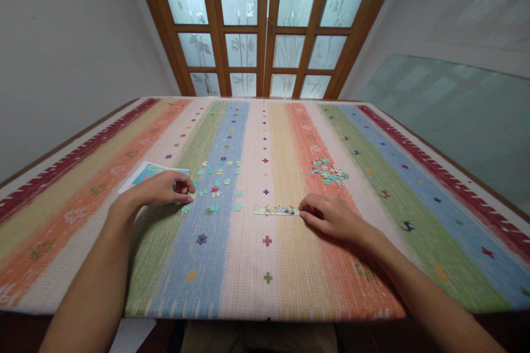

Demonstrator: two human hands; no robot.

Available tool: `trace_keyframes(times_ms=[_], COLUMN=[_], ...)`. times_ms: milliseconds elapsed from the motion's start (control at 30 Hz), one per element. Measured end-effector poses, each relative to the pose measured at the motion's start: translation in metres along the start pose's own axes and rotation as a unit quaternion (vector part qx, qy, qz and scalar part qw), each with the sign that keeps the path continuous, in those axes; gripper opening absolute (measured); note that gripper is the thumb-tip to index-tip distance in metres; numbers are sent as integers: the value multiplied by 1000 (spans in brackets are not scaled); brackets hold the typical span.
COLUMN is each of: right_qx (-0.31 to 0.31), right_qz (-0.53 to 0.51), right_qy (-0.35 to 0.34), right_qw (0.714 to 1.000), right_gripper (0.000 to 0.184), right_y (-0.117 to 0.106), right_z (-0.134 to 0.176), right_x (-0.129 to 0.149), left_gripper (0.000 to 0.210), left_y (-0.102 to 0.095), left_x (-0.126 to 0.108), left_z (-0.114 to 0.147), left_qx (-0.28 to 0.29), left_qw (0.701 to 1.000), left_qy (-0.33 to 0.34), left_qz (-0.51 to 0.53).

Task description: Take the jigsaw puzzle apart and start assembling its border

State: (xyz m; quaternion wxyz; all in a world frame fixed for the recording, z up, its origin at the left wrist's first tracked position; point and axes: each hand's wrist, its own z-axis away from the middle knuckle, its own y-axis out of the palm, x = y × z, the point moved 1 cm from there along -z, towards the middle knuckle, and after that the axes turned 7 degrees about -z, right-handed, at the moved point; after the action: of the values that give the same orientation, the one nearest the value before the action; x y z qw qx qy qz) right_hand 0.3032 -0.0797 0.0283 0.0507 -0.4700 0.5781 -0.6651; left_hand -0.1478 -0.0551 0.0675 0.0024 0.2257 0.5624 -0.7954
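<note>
My left hand is over the green stripe, thumb and forefinger closed on a small pale jigsaw puzzle piece. Scattered loose pieces, mostly turquoise, lie just to its right on the blue stripe. A straight strip of joined puzzle pieces lies near the middle of the cloth. At its right end, my right hand has its thumb and fingers closed on the strip's edge; whether a separate piece is between them is hidden.
A heap of puzzle pieces lies beyond my right hand. Partly behind my left hand is a picture sheet. The striped tablecloth covers the table. Wooden glazed doors stand at the far end, with a greenish glass panel at right.
</note>
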Motion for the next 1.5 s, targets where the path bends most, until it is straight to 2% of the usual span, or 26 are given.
trace_keyframes(times_ms=[200,400,467,600,800,933,1167,1500], right_qx=[-5,-1,-1,-2,1,0,-2,-2], right_qz=[0,4,5,6,6,4,4,11], right_qy=[-3,0,0,-1,3,3,1,-5], right_qw=[1000,1000,1000,1000,1000,1000,1000,1000], right_gripper=[13,12,12,12,12,13,13,12], right_y=[0,-1,-1,0,0,-1,-1,-2], right_z=[-1,-1,-1,0,0,-1,0,-1], right_x=[0,2,2,-1,0,2,3,5], left_gripper=[41,38,38,38,34,32,35,30], left_y=[-3,-10,-11,-10,-6,-3,2,12], left_x=[-4,2,5,9,9,9,8,-17], left_z=[1,-1,-1,-1,-5,-6,-10,-16], left_qx=[-13,-128,-147,-153,-171,-179,-176,-216], left_qw=[999,984,979,977,977,976,976,970], left_qy=[-30,-65,-66,-60,-6,8,31,66], left_qz=[-21,-107,-126,-134,-128,-127,-129,-85])
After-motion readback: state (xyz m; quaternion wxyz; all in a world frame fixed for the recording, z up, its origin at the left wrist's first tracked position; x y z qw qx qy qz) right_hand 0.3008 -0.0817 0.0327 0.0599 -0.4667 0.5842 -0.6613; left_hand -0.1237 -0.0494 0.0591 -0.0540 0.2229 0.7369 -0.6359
